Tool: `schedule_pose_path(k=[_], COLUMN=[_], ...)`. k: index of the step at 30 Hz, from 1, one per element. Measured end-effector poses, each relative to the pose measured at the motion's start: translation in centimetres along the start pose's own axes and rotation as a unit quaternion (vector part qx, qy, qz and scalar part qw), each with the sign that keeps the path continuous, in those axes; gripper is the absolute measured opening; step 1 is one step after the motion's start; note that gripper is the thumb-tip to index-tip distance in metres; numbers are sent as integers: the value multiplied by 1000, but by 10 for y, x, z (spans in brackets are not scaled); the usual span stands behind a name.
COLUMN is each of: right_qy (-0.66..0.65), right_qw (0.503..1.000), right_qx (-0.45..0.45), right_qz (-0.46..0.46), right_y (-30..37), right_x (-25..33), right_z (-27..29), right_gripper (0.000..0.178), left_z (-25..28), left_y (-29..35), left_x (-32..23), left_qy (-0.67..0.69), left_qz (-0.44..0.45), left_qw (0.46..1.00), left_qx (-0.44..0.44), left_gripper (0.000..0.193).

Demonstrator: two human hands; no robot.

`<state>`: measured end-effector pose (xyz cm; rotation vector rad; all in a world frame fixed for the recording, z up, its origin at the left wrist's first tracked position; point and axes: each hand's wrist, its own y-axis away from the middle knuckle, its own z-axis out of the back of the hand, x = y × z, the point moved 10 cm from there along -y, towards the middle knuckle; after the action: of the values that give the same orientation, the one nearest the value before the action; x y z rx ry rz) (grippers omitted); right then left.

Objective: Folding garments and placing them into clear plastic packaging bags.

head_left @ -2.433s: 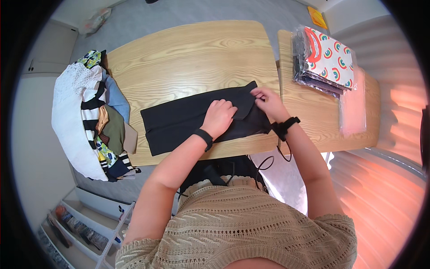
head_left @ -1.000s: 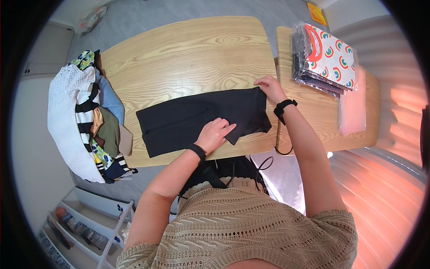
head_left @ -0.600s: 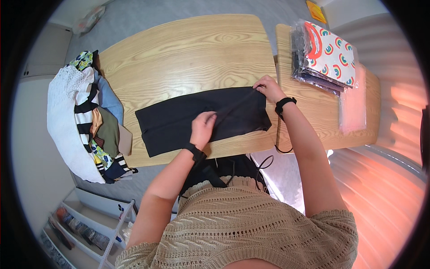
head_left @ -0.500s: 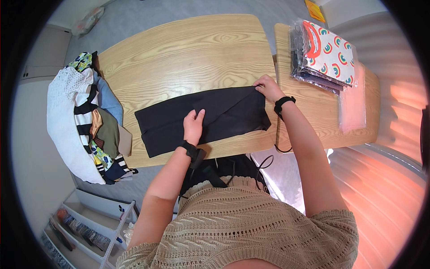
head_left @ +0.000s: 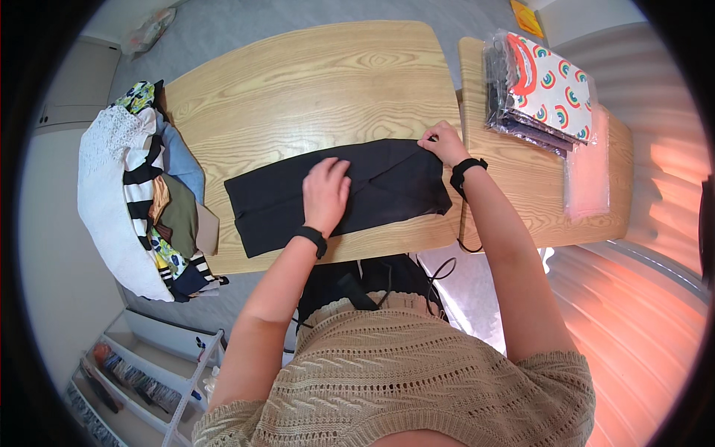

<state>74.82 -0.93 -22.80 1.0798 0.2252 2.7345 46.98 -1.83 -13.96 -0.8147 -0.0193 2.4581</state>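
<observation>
A folded black garment (head_left: 283, 201) lies lengthwise along the near part of the wooden table (head_left: 328, 82). I cannot tell its exact kind. Diagonal crease lines run across its right half. My right hand (head_left: 444, 143) pinches the garment's far right corner between thumb and fingers. My left hand (head_left: 326, 195) is over the garment's middle, palm down, fingers loosely spread and gripping nothing. Whether its fingertips press on the cloth is hard to tell. Each wrist wears a black band.
A heap of mixed clothes (head_left: 112, 201) hangs over the table's left end. On the second table at right sit a stack of bagged garments (head_left: 551, 89) and clear plastic bags (head_left: 587, 182). A white rack (head_left: 160, 372) stands at lower left. A thin black cord loops near my right wrist.
My left hand has turned palm down and moved slightly away from me over the cloth. The right hand still pinches the corner, shifted slightly left.
</observation>
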Motion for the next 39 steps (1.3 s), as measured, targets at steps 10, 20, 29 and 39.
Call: schedule_pose_path(k=[10,20,29,39], right_qy=[-83,-186,41,-54], right_qw=[988,954,996,995], right_qx=[-129,229,5,-51], right_qz=[-3,50,82,61], right_y=[32,97,89,131], right_x=[51,168,164,141], right_z=[28,-119,-121,-87], right_gripper=[28,39,54,33], left_z=[-54,95,91,76], left_y=[36,102,164,146], left_x=[17,156,244,251], left_qy=[-139,-155,-16,30], left_qz=[18,317,507,396], left_qw=[969,927,854,917], left_qx=[204,-128,-118,-40], left_gripper=[64,42,55,46])
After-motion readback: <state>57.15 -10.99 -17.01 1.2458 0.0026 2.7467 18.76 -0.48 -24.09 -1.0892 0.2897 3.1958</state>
